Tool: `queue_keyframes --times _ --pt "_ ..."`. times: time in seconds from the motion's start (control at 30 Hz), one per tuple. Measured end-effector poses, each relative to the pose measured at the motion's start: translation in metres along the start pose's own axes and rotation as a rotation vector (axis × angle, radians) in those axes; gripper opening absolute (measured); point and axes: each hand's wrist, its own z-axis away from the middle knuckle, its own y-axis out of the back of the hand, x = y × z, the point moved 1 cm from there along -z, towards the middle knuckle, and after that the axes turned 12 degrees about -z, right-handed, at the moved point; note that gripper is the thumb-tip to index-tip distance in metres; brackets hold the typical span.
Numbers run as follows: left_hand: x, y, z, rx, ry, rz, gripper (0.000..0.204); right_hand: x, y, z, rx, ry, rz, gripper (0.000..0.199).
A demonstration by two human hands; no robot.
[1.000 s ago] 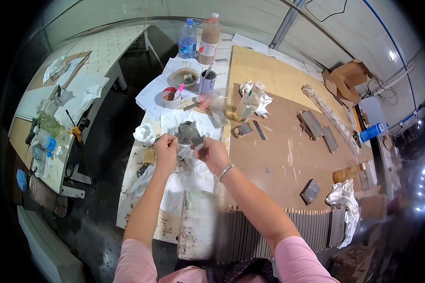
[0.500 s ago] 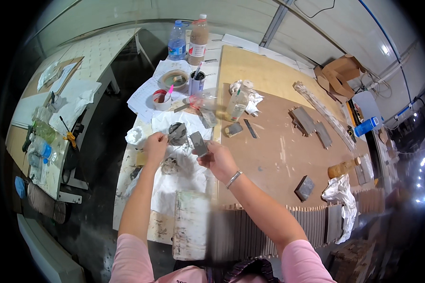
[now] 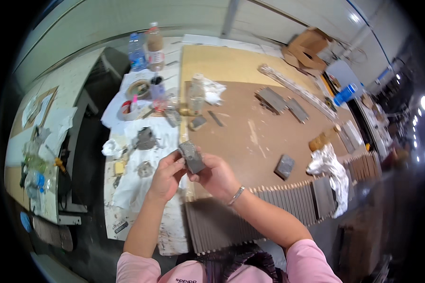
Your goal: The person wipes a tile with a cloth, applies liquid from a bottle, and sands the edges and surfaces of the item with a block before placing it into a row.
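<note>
A small dark grey rectangular block (image 3: pixel 192 159), its upper end rough, is held up between my two hands. My left hand (image 3: pixel 167 178) grips its left edge with thumb and fingers. On the opposite side, my right hand (image 3: pixel 216 177) is closed round its right and lower edges. Left of them, a lump of dark grey paste (image 3: pixel 146 138) sits on white paper (image 3: pixel 132 181), with a smaller greyish wad (image 3: pixel 145 169) nearer me. Whether a thin tool is also in my left fingers cannot be made out.
Grey slats (image 3: pixel 259 207) line the near edge of the brown board (image 3: pixel 241 151). On the board are another grey block (image 3: pixel 284 167), a white cloth (image 3: pixel 327 165) and a clear bottle (image 3: pixel 196 96). Tape rolls (image 3: pixel 138 89) and tall bottles (image 3: pixel 155 47) stand farther back.
My left hand has left the dark paste and joined my right hand on the block. The block has come nearer to me. The whole view has turned rightward.
</note>
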Motion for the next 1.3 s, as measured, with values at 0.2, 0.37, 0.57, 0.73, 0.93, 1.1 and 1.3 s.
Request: queue_keyframes --times 0.2,0.37,0.57,0.73,0.93,1.1,1.3 --pt "-0.026 -0.064 0.001 -0.063 -0.109 0.118 0.039 -0.052 0.034 0.08 0.057 0.033 0.285 0.02" --pt "-0.069 -0.165 0.016 -0.225 0.089 0.34 0.046 -0.158 0.108 0.198 0.267 0.553 1.078 0.024" --pt "-0.14 -0.315 0.022 -0.245 0.413 0.205 0.051 -0.246 0.196 0.329 0.833 0.615 1.883 0.036" --pt "-0.178 -0.375 0.009 -0.07 0.371 0.103 0.044 -0.275 0.234 0.349 0.677 0.436 1.792 0.04" --pt "-0.203 -0.382 0.014 0.076 0.312 0.119 0.042 -0.276 0.258 0.341 0.451 0.713 1.562 0.046" --pt "-0.201 -0.382 0.014 0.1 0.332 0.19 0.041 -0.288 0.27 0.33 0.337 0.143 0.622 0.044" --pt "-0.191 -0.38 0.001 0.054 0.316 0.207 0.044 -0.291 0.264 0.332 0.237 0.035 0.09 0.037"
